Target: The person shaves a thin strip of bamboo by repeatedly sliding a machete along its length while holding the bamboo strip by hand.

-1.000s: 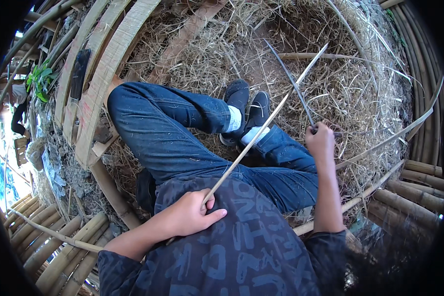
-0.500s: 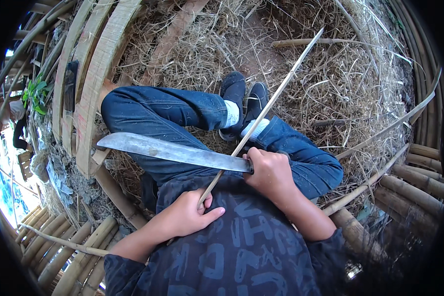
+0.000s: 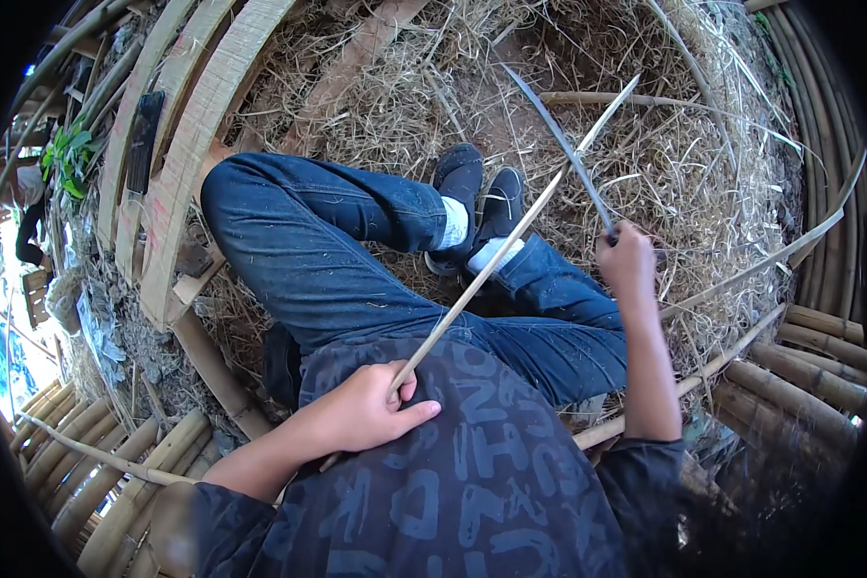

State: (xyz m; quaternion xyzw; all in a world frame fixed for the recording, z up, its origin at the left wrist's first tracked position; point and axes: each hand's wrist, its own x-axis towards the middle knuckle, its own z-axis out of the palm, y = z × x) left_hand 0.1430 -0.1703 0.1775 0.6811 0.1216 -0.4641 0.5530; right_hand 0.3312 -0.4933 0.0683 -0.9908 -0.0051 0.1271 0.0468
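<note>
A person sits cross-legged on a floor of dry straw (image 3: pixel 376 87), ringed by bamboo poles (image 3: pixel 809 356) and curved wooden slats (image 3: pixel 197 125). Blue jeans (image 3: pixel 328 250) and dark shoes (image 3: pixel 477 197) fill the middle of the view. A long thin bamboo strip (image 3: pixel 496 255) runs diagonally from the lap up over the shoes. The left hand (image 3: pixel 361 409) has its fingers closed around the strip's lower end, near the belly. The right hand (image 3: pixel 628 260), out past the right knee, grips the handle of a long curved knife (image 3: pixel 559 140), whose blade points up and crosses the strip's upper end.
</note>
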